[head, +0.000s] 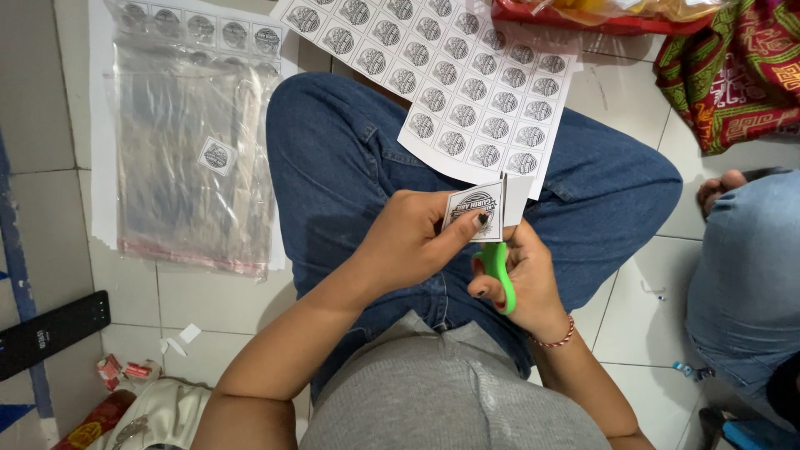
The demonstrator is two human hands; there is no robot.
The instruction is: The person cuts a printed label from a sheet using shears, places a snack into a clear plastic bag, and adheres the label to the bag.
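My left hand [412,242] pinches a small square paper label [475,212] with a round black print, thumb across its face. My right hand [521,279] grips green-handled scissors [498,271], whose blades are hidden behind the label; a narrow white paper strip [517,198] stands up beside it. Both hands hover over my crossed legs in blue jeans [350,158]. A white sheet [462,79] printed with several rows of the same round labels lies across my right knee.
A stack of clear plastic bags [187,158] with one label on top lies on white paper on the tiled floor at left. A black device [52,333] sits lower left. Another person's jeans-clad knee [746,267] and foot are at right, beside patterned red-green cloth [737,71].
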